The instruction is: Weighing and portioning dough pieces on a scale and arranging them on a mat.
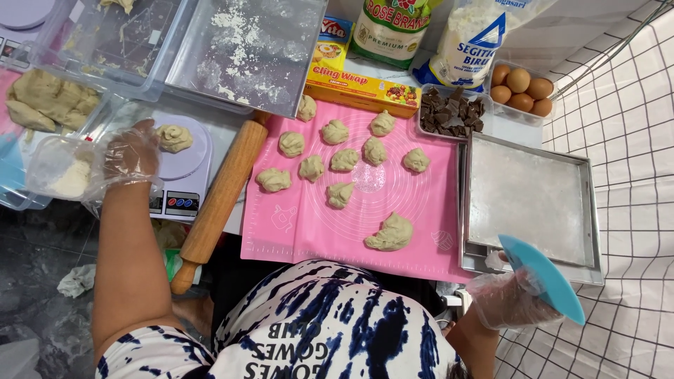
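My left hand [130, 156], in a clear plastic glove, rests at the edge of a small kitchen scale [184, 184], next to a dough lump [173, 137] on its round plate. My right hand [507, 300], also gloved, grips a light blue plastic dough scraper [544, 275] over the near corner of a square metal baking tray [533, 200]. Between the hands lies a pink silicone mat [309, 224] with several small dough pieces [312, 167] and one larger piece [390, 234].
A wooden rolling pin [217, 200] lies left of the mat. A big dough mass [45, 100] sits far left beside a tub of flour [67, 175]. Behind are floury clear trays [246, 52], a cling-wrap box [361, 88], chocolate chunks [451, 112], eggs [521, 90] and flour bags [467, 42].
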